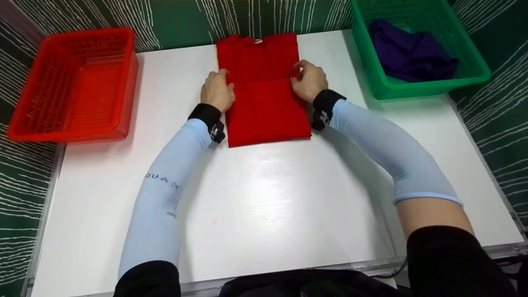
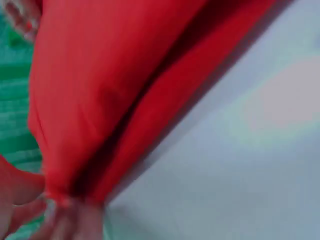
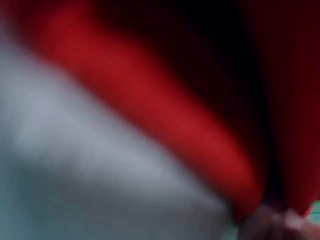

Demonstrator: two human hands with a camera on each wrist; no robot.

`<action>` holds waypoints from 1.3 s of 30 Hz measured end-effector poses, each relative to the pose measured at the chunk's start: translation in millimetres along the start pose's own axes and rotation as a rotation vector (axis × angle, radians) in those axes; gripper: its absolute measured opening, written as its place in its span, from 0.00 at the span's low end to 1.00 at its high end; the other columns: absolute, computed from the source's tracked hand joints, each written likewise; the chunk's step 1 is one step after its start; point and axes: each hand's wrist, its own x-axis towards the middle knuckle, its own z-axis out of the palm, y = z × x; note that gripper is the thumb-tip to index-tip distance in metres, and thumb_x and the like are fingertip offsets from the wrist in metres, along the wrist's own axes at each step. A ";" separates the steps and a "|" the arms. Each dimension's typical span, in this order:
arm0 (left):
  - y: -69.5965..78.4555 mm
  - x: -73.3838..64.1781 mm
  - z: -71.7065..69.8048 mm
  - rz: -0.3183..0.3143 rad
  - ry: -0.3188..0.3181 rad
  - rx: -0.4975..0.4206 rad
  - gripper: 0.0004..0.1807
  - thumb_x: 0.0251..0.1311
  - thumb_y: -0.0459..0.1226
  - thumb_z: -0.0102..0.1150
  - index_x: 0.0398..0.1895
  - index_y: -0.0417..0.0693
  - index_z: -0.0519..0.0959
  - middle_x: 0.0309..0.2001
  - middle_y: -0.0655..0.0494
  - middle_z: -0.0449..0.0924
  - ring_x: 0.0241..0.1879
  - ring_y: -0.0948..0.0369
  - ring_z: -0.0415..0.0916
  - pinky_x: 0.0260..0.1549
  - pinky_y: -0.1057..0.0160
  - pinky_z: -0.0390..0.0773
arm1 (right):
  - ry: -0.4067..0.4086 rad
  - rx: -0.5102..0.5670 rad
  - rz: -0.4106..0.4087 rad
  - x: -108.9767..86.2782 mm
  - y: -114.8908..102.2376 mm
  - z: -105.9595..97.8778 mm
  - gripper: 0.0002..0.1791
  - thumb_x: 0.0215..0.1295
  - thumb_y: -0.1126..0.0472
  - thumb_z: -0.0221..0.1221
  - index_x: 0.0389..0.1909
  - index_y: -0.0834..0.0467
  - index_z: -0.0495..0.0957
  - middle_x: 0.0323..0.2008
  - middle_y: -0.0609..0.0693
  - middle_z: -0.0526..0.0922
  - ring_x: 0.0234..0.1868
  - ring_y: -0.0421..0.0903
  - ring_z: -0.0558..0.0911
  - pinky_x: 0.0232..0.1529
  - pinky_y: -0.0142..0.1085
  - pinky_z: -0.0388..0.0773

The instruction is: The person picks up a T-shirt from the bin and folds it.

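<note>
A red shirt [image 1: 264, 103] lies folded into a long rectangle at the back middle of the white table, its collar and pale label toward the wall. My left hand [image 1: 218, 90] pinches its left edge about halfway along. In the left wrist view, thumb and fingers [image 2: 70, 220] close on bunched red cloth, with a dark gap between the layers. Across from it, my right hand [image 1: 309, 80] pinches the right edge. The right wrist view is blurred; fingertips [image 3: 275, 225] show at the bottom, where the shirt's layers [image 3: 150, 95] come together.
On the left stands a red plastic basket [image 1: 132, 86] with nothing visible inside. A green basket [image 1: 433, 88] at the back right holds a crumpled purple cloth [image 1: 408, 53]. Green walls with white streaks [image 1: 181, 24] border the white table [image 1: 268, 206] at the back and sides.
</note>
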 end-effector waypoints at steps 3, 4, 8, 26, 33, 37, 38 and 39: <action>17.1 -17.2 9.2 0.141 -0.102 0.159 0.38 0.75 0.54 0.47 0.80 0.45 0.58 0.77 0.40 0.55 0.75 0.43 0.54 0.69 0.44 0.65 | 0.006 -0.285 -0.288 -17.4 -9.7 8.1 0.26 0.74 0.53 0.53 0.69 0.58 0.69 0.64 0.59 0.75 0.63 0.57 0.75 0.60 0.54 0.72; 22.7 -23.4 13.3 0.193 -0.164 0.208 0.44 0.73 0.61 0.45 0.82 0.45 0.51 0.81 0.40 0.46 0.78 0.41 0.46 0.72 0.41 0.59 | -0.030 -0.346 -0.383 -23.7 -13.4 12.2 0.28 0.76 0.52 0.52 0.72 0.60 0.67 0.70 0.60 0.70 0.69 0.60 0.70 0.64 0.58 0.68; 36.3 -42.3 29.5 0.270 -0.436 0.352 0.65 0.58 0.80 0.34 0.83 0.48 0.30 0.82 0.47 0.20 0.80 0.43 0.20 0.75 0.37 0.37 | -0.346 -0.457 -0.524 -46.0 -23.4 31.3 0.41 0.79 0.39 0.39 0.81 0.62 0.50 0.81 0.61 0.46 0.81 0.62 0.46 0.75 0.63 0.47; 25.6 -67.8 27.3 0.069 -0.553 0.426 0.84 0.30 0.91 0.38 0.81 0.50 0.22 0.80 0.41 0.14 0.79 0.40 0.16 0.74 0.34 0.32 | -0.551 -0.465 -0.208 -58.4 18.3 12.5 0.65 0.63 0.16 0.34 0.80 0.58 0.23 0.79 0.56 0.16 0.80 0.60 0.24 0.76 0.61 0.29; 14.6 -82.0 19.3 0.075 -0.534 0.432 0.84 0.34 0.89 0.44 0.82 0.43 0.26 0.80 0.36 0.18 0.79 0.36 0.22 0.73 0.32 0.39 | -0.567 -0.502 -0.162 -74.4 41.1 -18.7 0.69 0.60 0.14 0.35 0.80 0.63 0.24 0.80 0.61 0.22 0.80 0.64 0.29 0.76 0.63 0.33; 12.4 -93.5 12.3 0.172 -0.456 0.441 0.73 0.50 0.82 0.45 0.83 0.39 0.39 0.81 0.32 0.31 0.79 0.33 0.32 0.70 0.30 0.53 | -0.497 -0.479 -0.298 -93.5 33.3 -32.3 0.74 0.52 0.16 0.55 0.82 0.61 0.35 0.81 0.65 0.33 0.79 0.69 0.46 0.72 0.65 0.53; 12.8 -96.4 11.0 0.215 -0.430 0.445 0.68 0.54 0.80 0.45 0.82 0.38 0.44 0.81 0.32 0.36 0.79 0.33 0.36 0.69 0.31 0.56 | -0.462 -0.476 -0.375 -98.4 30.1 -33.5 0.72 0.50 0.18 0.60 0.82 0.60 0.43 0.81 0.65 0.39 0.77 0.69 0.53 0.70 0.65 0.60; 13.9 -99.0 10.1 0.261 -0.407 0.446 0.63 0.59 0.76 0.46 0.82 0.38 0.48 0.80 0.32 0.41 0.78 0.34 0.39 0.67 0.31 0.60 | -0.418 -0.478 -0.463 -102.6 27.0 -33.7 0.67 0.50 0.22 0.64 0.81 0.60 0.52 0.80 0.65 0.48 0.74 0.68 0.60 0.66 0.63 0.67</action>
